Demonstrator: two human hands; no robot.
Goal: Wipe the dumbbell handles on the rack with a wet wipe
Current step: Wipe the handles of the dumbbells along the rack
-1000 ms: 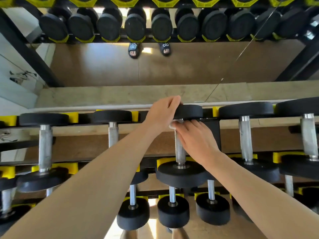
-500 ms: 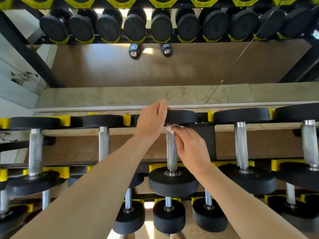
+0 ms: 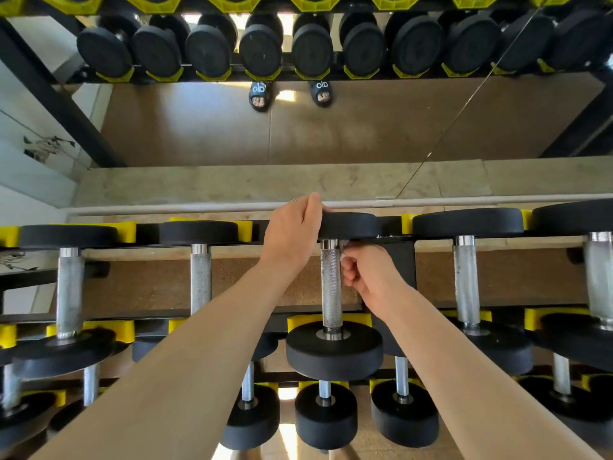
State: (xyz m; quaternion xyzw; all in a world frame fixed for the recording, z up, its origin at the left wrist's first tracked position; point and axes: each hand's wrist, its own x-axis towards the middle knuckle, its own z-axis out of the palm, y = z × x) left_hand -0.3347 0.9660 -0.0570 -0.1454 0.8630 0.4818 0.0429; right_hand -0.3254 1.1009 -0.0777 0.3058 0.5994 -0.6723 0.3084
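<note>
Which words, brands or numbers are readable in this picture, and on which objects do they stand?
"olo": white letters on the strap of the left black slipper, seen in the mirror; it may read reversed.
"olo": the same letters on the right black slipper.
Dumbbell heads in the mirror: faint small marks, too small to read.
Dumbbells on the rack: no readable text.

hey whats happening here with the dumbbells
A person is cleaning dumbbells on a rack. The left hand grips the far head of one dumbbell on the top tier, steadying it. The right hand, fingers curled round a white wet wipe, sits against the right side of that dumbbell's knurled handle, near its far end. The handles alongside aren't being touched.
</note>
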